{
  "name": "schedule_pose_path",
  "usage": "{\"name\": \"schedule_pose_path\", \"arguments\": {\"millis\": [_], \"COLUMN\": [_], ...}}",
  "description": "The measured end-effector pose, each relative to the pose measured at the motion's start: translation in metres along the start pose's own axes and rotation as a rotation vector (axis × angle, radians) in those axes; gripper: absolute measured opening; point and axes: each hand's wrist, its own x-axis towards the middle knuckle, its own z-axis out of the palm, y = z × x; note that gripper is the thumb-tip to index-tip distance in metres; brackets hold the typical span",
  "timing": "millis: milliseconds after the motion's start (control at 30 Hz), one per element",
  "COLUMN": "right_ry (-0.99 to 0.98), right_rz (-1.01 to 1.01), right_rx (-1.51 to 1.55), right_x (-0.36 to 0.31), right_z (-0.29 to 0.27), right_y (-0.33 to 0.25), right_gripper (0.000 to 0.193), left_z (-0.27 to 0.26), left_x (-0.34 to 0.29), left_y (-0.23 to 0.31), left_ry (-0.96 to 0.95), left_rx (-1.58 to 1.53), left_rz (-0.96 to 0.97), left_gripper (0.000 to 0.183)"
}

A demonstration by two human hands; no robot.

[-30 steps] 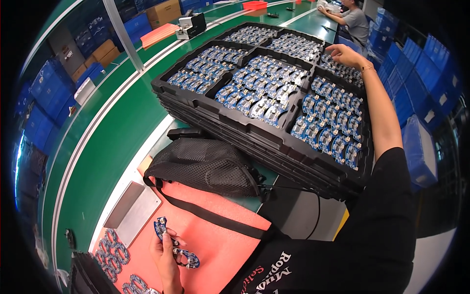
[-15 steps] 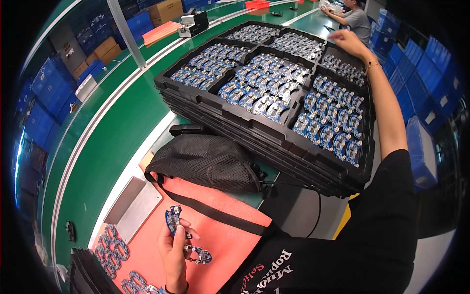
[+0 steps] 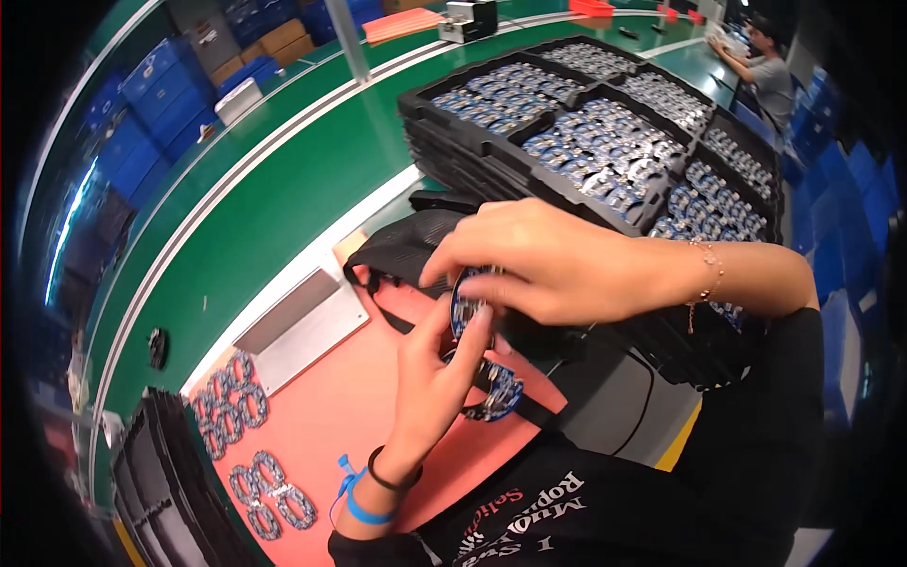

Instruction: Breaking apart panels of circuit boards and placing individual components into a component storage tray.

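Note:
In front of me, my left hand (image 3: 430, 383) is closed on curved blue circuit boards. One board (image 3: 463, 307) stands up between thumb and fingers, and another, ring-like board (image 3: 501, 392) sticks out below, by the palm. My right hand (image 3: 553, 260) reaches across from the right, its fingers bent around the top of the upper board; its fingertips partly hide the grip. Behind it, a black tray (image 3: 614, 203) on a stack holds rows of similar boards (image 3: 605, 142) in compartments. Ring-shaped boards (image 3: 231, 402) lie in groups on the pink foam mat (image 3: 350, 425).
A metal angle plate (image 3: 302, 326) stands on the mat's far edge, beside a black mesh bag (image 3: 406, 246). At the lower left is a black tray stack (image 3: 161, 472). Beyond runs a green conveyor belt (image 3: 246, 208). A co-worker (image 3: 765, 71) sits at the far right.
My right hand has come back from the tray's far right to the board in my left hand. My left hand has risen in the picture, and the view has shifted.

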Motion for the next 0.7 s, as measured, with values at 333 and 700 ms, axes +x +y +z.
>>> {"name": "schedule_pose_path", "arguments": {"millis": [333, 700], "right_ry": [0.086, -0.189], "right_rz": [0.518, 0.046], "right_rx": [0.640, 0.412], "right_x": [0.033, 0.051], "right_z": [0.010, 0.051], "right_y": [0.027, 0.000], "right_gripper": [0.020, 0.037], "left_z": [-0.036, -0.052], "left_x": [0.021, 0.017], "left_y": [-0.009, -0.008], "left_ry": [0.439, 0.531], "left_rx": [-0.295, -0.382], "left_rz": [0.143, 0.233], "left_gripper": [0.030, 0.030]}}
